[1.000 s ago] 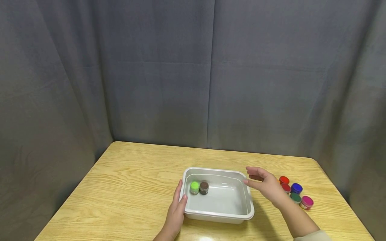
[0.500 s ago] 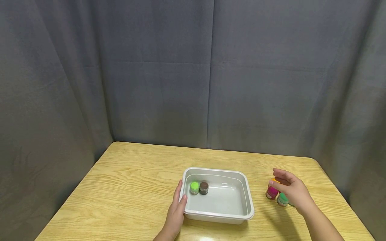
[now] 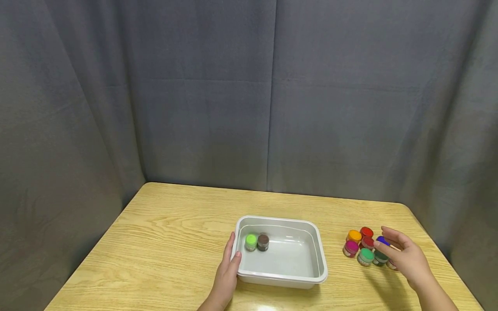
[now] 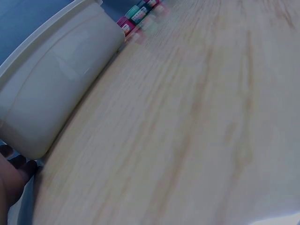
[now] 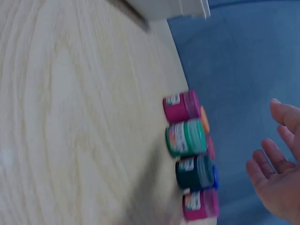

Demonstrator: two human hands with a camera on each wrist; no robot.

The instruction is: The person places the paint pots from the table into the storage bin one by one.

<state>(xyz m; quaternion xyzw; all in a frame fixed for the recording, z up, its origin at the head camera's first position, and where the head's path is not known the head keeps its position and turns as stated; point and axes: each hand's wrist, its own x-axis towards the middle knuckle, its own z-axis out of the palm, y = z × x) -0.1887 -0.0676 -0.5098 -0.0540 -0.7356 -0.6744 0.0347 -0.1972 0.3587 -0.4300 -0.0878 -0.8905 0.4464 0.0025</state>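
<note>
A lime jar [image 3: 250,242] and brown jar [image 3: 263,242] stand in a grey tub [image 3: 283,275] (coloured jars [image 3: 366,243] cluster nearby).

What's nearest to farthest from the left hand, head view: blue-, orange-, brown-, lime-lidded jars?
1. Lime-lidded jar: in the tray, left side.
2. Brown-lidded jar: just right of it, also inside.
3. Orange-lidded jar: on the table, right of the tray.
4. Blue-lidded jar: farther right, partly behind the right hand.
</note>
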